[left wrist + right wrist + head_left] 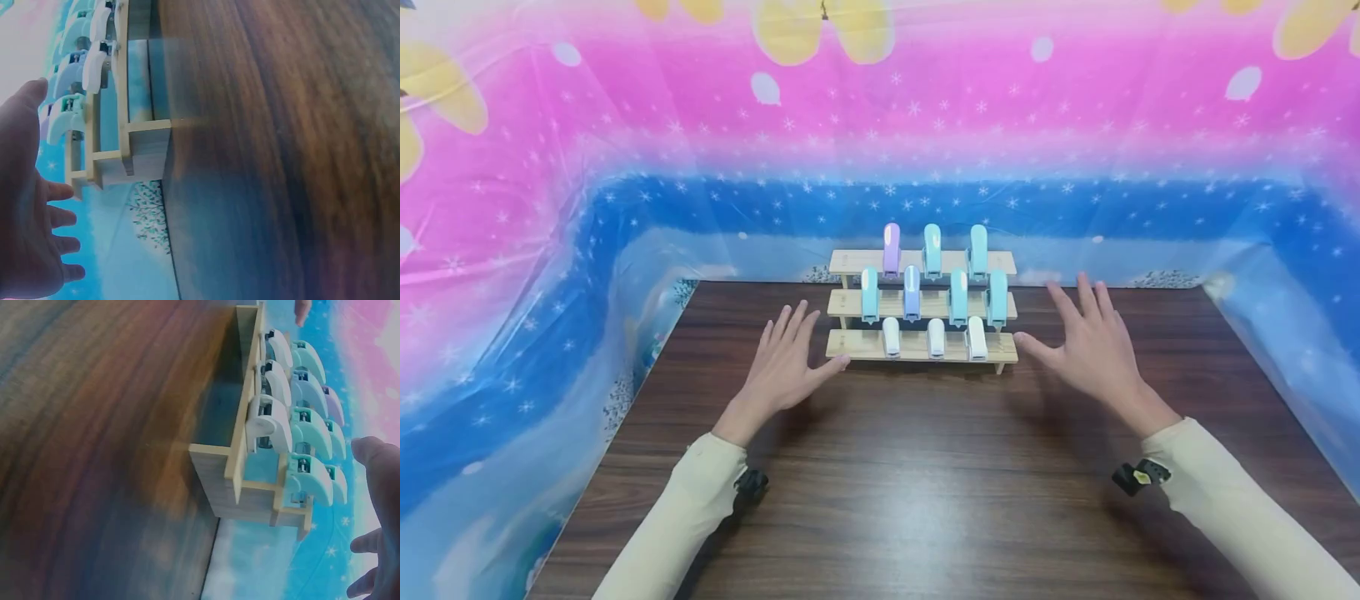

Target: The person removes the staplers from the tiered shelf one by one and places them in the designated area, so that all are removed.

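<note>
A three-tier wooden rack (842,343) stands on the table with several small stapler-like devices with curved handles on its steps. White ones (936,338) are on the lowest step. The middle step has teal ones (958,296) and a lavender one (912,292); the top has a purple one (891,248) and two teal ones (932,248). My left hand (782,362), fingers spread, is at the rack's left end, its thumb close to the lowest step. Beside the right end, my right hand (1097,346) spreads its fingers too. Neither hand holds anything.
The dark wood-grain table (910,467) extends in front of the rack and to both sides. A pink and blue printed cloth (775,208) hangs behind the table and along its sides. Dark wrist cameras (1138,477) sit at both cream sleeves (1232,500).
</note>
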Motion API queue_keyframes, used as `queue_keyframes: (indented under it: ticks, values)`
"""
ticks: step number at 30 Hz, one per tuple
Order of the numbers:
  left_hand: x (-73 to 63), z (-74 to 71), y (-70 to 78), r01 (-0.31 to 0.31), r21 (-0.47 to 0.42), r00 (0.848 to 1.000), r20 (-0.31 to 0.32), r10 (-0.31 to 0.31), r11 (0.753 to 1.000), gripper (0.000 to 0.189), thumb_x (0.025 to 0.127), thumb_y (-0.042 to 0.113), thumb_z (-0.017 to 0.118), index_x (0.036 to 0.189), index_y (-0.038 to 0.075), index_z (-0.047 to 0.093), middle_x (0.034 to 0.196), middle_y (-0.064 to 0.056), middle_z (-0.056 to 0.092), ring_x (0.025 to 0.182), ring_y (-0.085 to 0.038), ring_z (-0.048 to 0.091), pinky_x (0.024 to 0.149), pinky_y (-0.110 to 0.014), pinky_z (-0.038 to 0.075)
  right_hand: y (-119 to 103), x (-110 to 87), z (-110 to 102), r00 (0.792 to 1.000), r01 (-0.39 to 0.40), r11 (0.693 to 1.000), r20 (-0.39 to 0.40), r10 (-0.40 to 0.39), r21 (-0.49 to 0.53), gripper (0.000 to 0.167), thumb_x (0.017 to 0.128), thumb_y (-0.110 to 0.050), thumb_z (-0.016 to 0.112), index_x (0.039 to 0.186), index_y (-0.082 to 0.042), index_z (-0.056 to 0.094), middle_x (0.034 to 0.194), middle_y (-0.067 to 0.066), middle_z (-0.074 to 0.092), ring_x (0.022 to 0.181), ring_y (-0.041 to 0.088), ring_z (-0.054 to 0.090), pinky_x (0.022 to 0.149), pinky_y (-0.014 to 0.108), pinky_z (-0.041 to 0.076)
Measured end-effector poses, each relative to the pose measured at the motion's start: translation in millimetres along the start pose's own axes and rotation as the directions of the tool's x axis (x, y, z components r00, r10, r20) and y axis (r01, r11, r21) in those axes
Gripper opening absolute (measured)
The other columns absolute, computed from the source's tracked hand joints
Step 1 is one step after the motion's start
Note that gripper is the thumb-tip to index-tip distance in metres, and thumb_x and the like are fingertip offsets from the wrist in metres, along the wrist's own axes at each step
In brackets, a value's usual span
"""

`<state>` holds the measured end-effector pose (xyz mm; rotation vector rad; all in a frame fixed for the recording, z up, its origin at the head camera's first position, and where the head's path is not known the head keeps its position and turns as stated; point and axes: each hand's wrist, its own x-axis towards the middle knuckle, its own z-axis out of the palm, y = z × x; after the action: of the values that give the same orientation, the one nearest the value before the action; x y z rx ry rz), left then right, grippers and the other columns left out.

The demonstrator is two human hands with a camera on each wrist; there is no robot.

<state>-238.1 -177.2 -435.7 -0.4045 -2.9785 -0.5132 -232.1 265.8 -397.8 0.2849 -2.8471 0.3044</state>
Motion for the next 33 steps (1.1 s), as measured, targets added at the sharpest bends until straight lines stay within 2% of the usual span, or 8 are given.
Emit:
queue_keyframes:
  ticks: [5,13,18,27,33]
  values:
    - [5.4,4.4,-1.3,0.017,-0.057,1.0,0.007,-0.017,0.998,0.101,0.092,0.077,0.048,0.161,0.006,0.027,0.17,-0.017,0.015,0.156,-0.038,0.009,0.124,-0.058,0.008,-1,9.8,-5,0.999,-0.012,0.999,0.032,0.01,0.048,0.102,0.09,-0.078,0.052,0.163,-0.012,0.025,0.166,0.032,0.006,0.151,0.055,0.005,0.119,0.066,0.013]
    - [13.1,12.1,-4.2,0.039,-0.146,0.999,0.024,-0.036,0.989,0.099,0.094,0.073,0.051,0.16,0.003,0.029,0.169,-0.019,0.019,0.155,-0.04,0.014,0.123,-0.059,0.013,-7,27.4,-12,0.998,-0.035,0.993,0.057,0.029,0.109,0.1,0.09,-0.079,0.049,0.164,-0.018,0.022,0.169,0.023,0.002,0.152,0.052,0.003,0.114,0.074,0.014]
    - [17.8,18.6,-5.9,0.037,-0.221,0.999,0.033,-0.03,0.975,0.093,0.095,0.069,0.053,0.158,0.003,0.033,0.166,-0.02,0.025,0.154,-0.039,0.018,0.121,-0.06,0.018,-11,38.8,-15,0.997,-0.048,0.987,0.068,0.038,0.153,0.099,0.091,-0.08,0.047,0.164,-0.016,0.024,0.17,0.021,0.002,0.152,0.052,0.007,0.113,0.075,0.015]
    - [27.2,24.8,-9.2,0.095,-0.315,0.994,0.082,-0.073,0.944,0.089,0.096,0.063,0.059,0.157,0.004,0.035,0.161,-0.021,0.036,0.15,-0.039,0.029,0.119,-0.058,0.028,-15,61.2,-15,0.999,-0.027,0.975,0.033,0.021,0.219,0.094,0.092,-0.076,0.052,0.161,-0.017,0.032,0.169,0.019,0.015,0.151,0.048,0.018,0.114,0.074,0.016]
    - [35.0,27.6,-10.6,0.107,-0.33,0.991,0.109,-0.074,0.938,0.084,0.098,0.056,0.062,0.156,0.001,0.037,0.159,-0.024,0.038,0.148,-0.041,0.032,0.118,-0.058,0.03,-21,74.7,-10,1.0,-0.001,0.971,-0.001,0.002,0.241,0.088,0.093,-0.07,0.056,0.158,-0.014,0.038,0.164,0.019,0.03,0.149,0.044,0.027,0.116,0.069,0.019]
